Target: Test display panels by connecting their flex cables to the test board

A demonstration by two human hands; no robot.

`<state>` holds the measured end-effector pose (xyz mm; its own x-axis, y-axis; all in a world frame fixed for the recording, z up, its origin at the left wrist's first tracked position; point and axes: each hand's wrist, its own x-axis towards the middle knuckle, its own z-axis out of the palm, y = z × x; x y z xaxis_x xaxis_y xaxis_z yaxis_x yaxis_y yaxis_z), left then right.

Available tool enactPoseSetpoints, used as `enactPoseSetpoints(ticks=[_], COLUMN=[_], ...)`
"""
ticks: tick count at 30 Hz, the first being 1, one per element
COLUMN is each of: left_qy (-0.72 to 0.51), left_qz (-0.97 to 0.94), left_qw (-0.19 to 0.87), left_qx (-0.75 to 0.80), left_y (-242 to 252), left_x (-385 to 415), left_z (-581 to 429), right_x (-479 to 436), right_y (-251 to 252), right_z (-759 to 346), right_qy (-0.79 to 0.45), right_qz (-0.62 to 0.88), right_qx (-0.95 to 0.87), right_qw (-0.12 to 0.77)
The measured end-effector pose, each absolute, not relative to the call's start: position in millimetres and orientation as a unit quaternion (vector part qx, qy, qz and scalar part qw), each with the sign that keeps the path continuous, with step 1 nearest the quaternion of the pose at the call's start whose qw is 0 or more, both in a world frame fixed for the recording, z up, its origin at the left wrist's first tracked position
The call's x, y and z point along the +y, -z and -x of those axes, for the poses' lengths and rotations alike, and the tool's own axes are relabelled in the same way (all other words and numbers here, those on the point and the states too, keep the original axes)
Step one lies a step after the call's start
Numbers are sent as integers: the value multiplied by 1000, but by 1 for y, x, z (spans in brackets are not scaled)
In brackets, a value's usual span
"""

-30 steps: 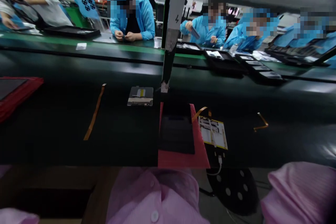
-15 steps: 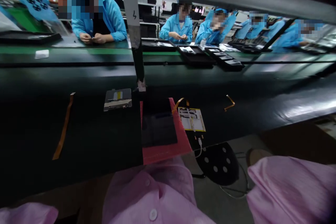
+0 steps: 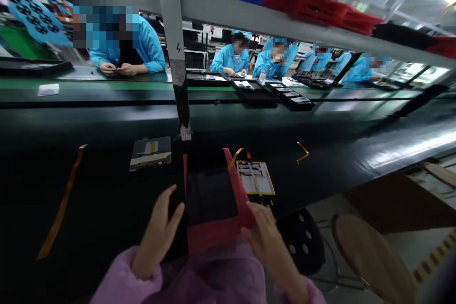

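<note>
A dark flat panel, like a screen, (image 3: 212,194) lies on a pink-red foam sheet (image 3: 210,237) at the bench's front edge. My left hand (image 3: 162,228) is just left of the sheet, thumb and fingers apart, holding nothing. On the right, my right hand (image 3: 265,232) hovers by the sheet's right edge, its fingers spread and nothing held. Beyond that hand rests a white battery-like pack with yellow edges (image 3: 256,178), and an orange flex cable (image 3: 237,154) arches between it and the panel. Whether either hand touches the sheet I cannot tell.
A grey metal-like plate (image 3: 151,152) lies back left. Farther left is a long orange flex strip (image 3: 64,204); a bent orange strip (image 3: 302,153) lies right. A post (image 3: 174,47) rises behind the panel. Co-workers in blue sit across the bench. Stools (image 3: 374,256) stand at right.
Both my hands have come into view from below, to either side of the panel. The camera has tilted up, showing the shelf with a blue bin. The parts on the bench keep their places.
</note>
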<state>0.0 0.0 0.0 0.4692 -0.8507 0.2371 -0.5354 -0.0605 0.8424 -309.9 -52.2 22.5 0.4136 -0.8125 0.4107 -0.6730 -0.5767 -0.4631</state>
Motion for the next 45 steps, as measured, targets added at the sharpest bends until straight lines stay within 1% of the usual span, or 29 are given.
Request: enactPoseSetpoints(ticks=[4,6,8,11,15,18,21,24,26,30,32,34,38,41,45], left_qy=[147,150,167,229,324,312,307,368,397,452,506,520,394,354,326], left_qz=[-729,-732,-726,-719,-682,-651,-615,-560,-532,-486,-462,-482,-644,-688,-690], left_qw=[433,419,425,466,570,635,678,703,702,668,626,578,461,372,341], left_qx=[-509,-516,-514,-462,-322,-277,-258,-238,-258,-335,-372,-403,-467,-513,-548], left_y=[26,26,21,12,-5,-22,-39,-54,-64,-84,-90,-88,-60,-30,-10], left_x=[7,13,15,13,11,9,3,-4,-8,-10,-8,-5,-2,-3,-3], left_z=[36,42,40,32,30,35,41,48,55,75,79,73,47,37,38], right_x=[-35,-32,-33,-36,-34,-31,-32,-37,-42,-56,-65,-73,-82,-80,-74], right_y=[12,15,10,0,-10,-12,-14,-18,-21,-23,-21,-22,-31,-41,-55], right_z=[283,277,273,268,259,253,248,239,232,224,227,234,250,258,262], right_qy=[258,244,240,243,241,236,239,227,206,152,173,222,284,321,369], right_qz=[853,848,845,839,837,842,847,849,852,853,852,842,769,699,625], right_qx=[451,466,469,473,463,451,447,459,471,496,488,476,527,571,590], right_qw=[54,64,88,119,163,177,161,128,100,61,79,121,225,288,354])
